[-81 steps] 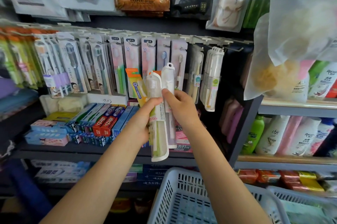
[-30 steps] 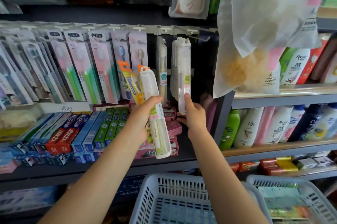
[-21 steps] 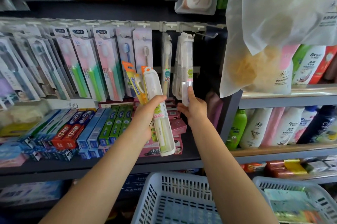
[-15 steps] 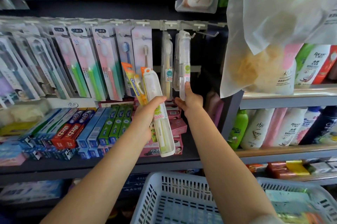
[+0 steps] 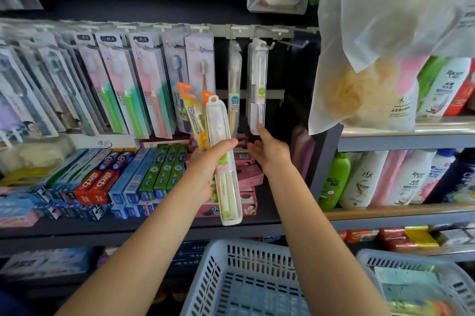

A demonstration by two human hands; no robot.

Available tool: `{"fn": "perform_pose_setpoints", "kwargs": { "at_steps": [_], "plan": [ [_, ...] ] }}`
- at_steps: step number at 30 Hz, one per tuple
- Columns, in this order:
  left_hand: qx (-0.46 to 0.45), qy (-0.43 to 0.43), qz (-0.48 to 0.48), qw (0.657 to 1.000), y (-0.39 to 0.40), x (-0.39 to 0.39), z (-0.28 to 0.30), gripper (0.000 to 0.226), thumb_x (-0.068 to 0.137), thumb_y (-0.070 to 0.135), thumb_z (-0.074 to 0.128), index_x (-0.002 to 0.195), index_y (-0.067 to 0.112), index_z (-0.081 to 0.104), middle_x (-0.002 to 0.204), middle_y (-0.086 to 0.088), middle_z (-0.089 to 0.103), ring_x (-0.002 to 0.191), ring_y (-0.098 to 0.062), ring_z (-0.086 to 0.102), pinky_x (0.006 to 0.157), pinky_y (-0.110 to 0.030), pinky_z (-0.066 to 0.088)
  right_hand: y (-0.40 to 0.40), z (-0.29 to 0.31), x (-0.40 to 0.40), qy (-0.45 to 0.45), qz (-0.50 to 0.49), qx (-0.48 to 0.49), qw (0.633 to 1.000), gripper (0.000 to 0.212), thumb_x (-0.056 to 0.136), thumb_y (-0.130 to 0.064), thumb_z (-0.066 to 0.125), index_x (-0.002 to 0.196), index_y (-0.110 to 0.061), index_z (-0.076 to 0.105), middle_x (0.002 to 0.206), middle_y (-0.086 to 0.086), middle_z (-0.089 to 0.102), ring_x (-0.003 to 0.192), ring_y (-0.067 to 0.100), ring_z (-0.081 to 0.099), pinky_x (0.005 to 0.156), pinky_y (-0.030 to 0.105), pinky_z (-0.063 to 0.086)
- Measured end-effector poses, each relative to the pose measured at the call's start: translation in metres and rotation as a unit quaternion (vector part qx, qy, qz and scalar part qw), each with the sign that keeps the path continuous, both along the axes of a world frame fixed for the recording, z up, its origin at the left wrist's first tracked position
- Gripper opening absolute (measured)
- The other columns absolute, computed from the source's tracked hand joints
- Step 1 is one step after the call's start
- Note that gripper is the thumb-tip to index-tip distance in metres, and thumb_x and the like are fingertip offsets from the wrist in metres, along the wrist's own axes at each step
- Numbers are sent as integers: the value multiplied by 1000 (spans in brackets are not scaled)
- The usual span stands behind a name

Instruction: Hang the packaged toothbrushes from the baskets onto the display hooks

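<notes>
Right hand now off the clear pack: fingers straight and relaxed, index tip just touching or just under the pack's bottom edge, holding nothing. A moment ago pinched that same pack while threading it; released since. Pack now hanging on its own from the hook, upright, on top of the matching packs already there, right of the single beige-brush pack. Means one more toothbrush hung, step done.

Left hand unchanged: fingers and thumb curled round a bunch of packs, tall white one in front, orange-topped ones behind, held upright near the middle of the shelf front, left of the hook just used. Still to hang.

Empty hook just to the right. Blue basket near, bottom centre, contents not clear; second basket to the right with some packs in it. Likely next: right hand takes a pack from the left-hand bunch.
</notes>
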State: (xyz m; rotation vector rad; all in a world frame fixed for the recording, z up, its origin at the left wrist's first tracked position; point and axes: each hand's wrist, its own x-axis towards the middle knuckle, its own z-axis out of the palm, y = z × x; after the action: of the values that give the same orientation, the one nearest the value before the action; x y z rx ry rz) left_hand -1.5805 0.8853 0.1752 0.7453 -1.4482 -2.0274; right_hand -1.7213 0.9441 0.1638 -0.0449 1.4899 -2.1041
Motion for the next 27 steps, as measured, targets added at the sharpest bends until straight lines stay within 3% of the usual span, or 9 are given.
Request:
{"fn": "perform_pose_setpoints", "kwargs": {
  "at_steps": [3, 7, 10, 13, 16, 21, 25, 27],
  "plan": [
    [-3, 2, -4, 1000, -1, 7, -2, 43, 85, 27, 77, 126, 25, 65, 103, 0, 74, 92, -17, 70, 67, -33, 52, 19, -5, 34, 93, 56, 5, 994, 31, 94, -35, 72, 103, -6, 65, 79, 5, 68, 63, 17, 67, 65, 31, 57],
    [-23, 25, 12, 999, -2, 20, 1, 38, 84, 30, 78, 120, 22, 69, 97, 1, 77, 87, -14, 74, 64, -29, 55, 33, -15, 77, 226, 207, 7, 952, 40, 95, -43, 67, 111, -6, 70, 104, 16, 74, 99, 31, 71, 95, 46, 55],
    [-28, 22, 47, 998, 0, 29, 6, 46, 82, 44, 78, 122, 26, 63, 103, 5, 71, 89, -9, 68, 61, -25, 53, 36, -10, 98, 301, 220, 19, 928, 26, 94, -25, 72, 110, -4, 69, 106, 18, 73, 94, 26, 72, 90, 41, 58],
    [-24, 22, 46, 998, 0, 40, 9, 42, 82, 52, 74, 114, 27, 64, 99, 1, 72, 86, -14, 70, 64, -31, 56, 37, -6, 110, 300, 206, -13, 931, 16, 95, -16, 70, 108, -7, 71, 96, 10, 75, 86, 20, 72, 79, 33, 59],
    [-40, 53, 9, 998, -2, 53, 7, 30, 82, 41, 75, 107, 27, 69, 95, -2, 78, 89, -22, 75, 71, -35, 60, 41, -7, 118, 288, 187, -46, 938, 14, 99, -21, 65, 108, -13, 72, 99, 8, 73, 90, 23, 70, 86, 46, 58],
    [-39, 89, -25, 995, 0, 71, -6, 48, 62, 33, 82, 108, 25, 71, 100, -3, 78, 94, -23, 75, 77, -40, 60, 50, -16, 129, 292, 183, -44, 938, 22, 102, -25, 58, 120, -15, 67, 106, 4, 74, 98, 22, 70, 92, 46, 57],
    [-27, 78, 23, 996, 4, 68, -7, 23, 78, 24, 82, 98, 25, 71, 83, 6, 78, 75, -11, 75, 59, -28, 58, 61, -33, 143, 242, 196, -41, 949, 41, 90, -36, 70, 117, -6, 60, 95, 11, 75, 78, 27, 71, 75, 45, 60],
    [-35, 70, 38, 996, 4, 64, -7, 18, 81, 26, 82, 96, 26, 71, 79, 11, 77, 71, -8, 74, 63, -28, 58, 67, -42, 149, 225, 205, -45, 952, 43, 87, -38, 69, 113, -6, 60, 90, 11, 73, 72, 28, 70, 60, 37, 58]
  ]
}}
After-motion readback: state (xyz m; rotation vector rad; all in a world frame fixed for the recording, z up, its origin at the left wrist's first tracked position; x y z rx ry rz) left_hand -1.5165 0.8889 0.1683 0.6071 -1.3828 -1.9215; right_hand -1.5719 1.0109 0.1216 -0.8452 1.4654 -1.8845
